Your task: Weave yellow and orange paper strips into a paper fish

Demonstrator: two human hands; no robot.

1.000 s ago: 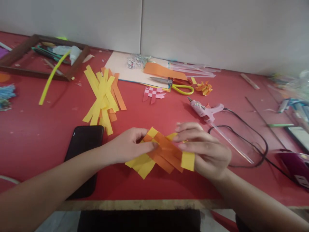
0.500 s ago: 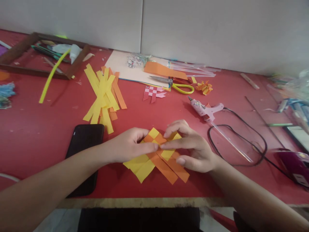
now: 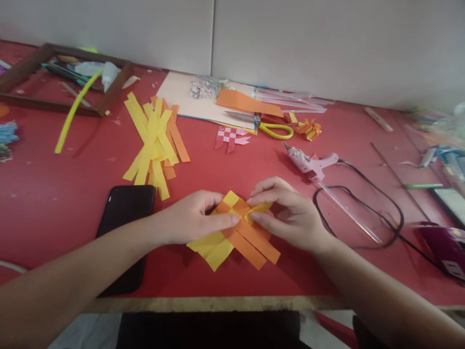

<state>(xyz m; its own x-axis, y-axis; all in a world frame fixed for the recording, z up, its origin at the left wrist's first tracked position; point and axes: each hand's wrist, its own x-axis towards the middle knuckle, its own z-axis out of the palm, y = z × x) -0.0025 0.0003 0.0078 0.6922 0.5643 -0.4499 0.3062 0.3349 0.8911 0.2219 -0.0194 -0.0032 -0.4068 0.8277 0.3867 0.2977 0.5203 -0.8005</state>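
Observation:
Yellow and orange paper strips form a small woven piece (image 3: 231, 209) near the table's front edge, their loose ends fanning out below. My left hand (image 3: 196, 218) pinches its left side, thumb on top and the other fingers partly hidden behind. My right hand (image 3: 290, 213) is closed on a yellow paper strip (image 3: 262, 208) at the right side of the weave, between thumb and fingers. Two orange strip ends (image 3: 254, 247) lie side by side, slanting down to the right. A black phone (image 3: 125, 213) lies partly under my left forearm.
Loose yellow strips (image 3: 154, 138) lie beyond my left hand. A pink glue gun (image 3: 308, 162) with a cord rests at right. Yellow-handled scissors (image 3: 274, 131) and a pink woven paper fish (image 3: 229, 136) lie further back. A wooden frame (image 3: 116, 89) stands back left.
My right hand's fingers have drawn together, and the thumb has come up onto the yellow strip, which now bends. The left hand keeps its pinch. The view has shifted slightly.

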